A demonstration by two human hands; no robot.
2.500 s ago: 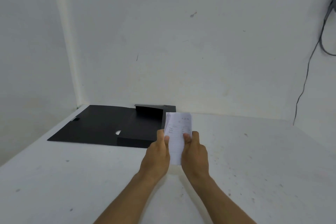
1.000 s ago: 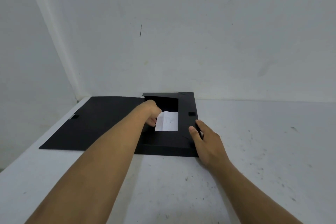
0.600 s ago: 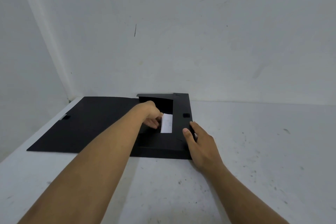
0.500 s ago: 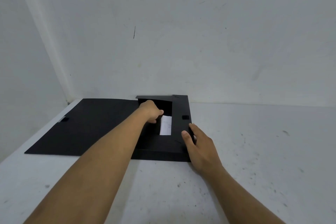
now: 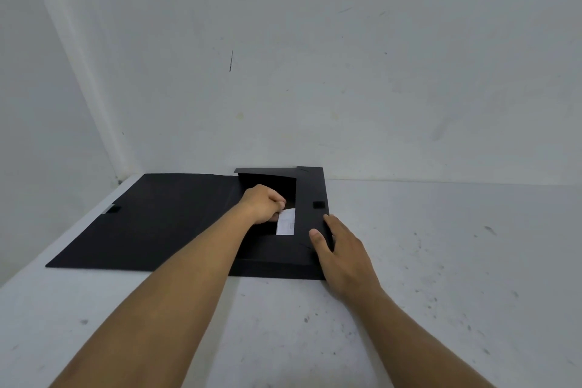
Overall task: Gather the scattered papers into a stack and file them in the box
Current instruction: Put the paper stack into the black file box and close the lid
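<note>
A black file box lies open on the white table, its lid folded flat to the left. A white paper stack sits inside the box, partly tucked under the right flap so only a narrow strip shows. My left hand reaches into the box with fingers curled on the stack's upper left edge. My right hand holds the box's front right corner, thumb on top of the flap and fingers along the outer side.
The table is white and speckled, set in a corner with white walls behind and to the left. The box's far edge almost touches the back wall. Small fastening patches sit on the right flap and on the lid.
Both hands held the stack upright above the table; now my left hand has carried it into the box and slid it right under the flap, while my right hand has taken hold of the box corner.
</note>
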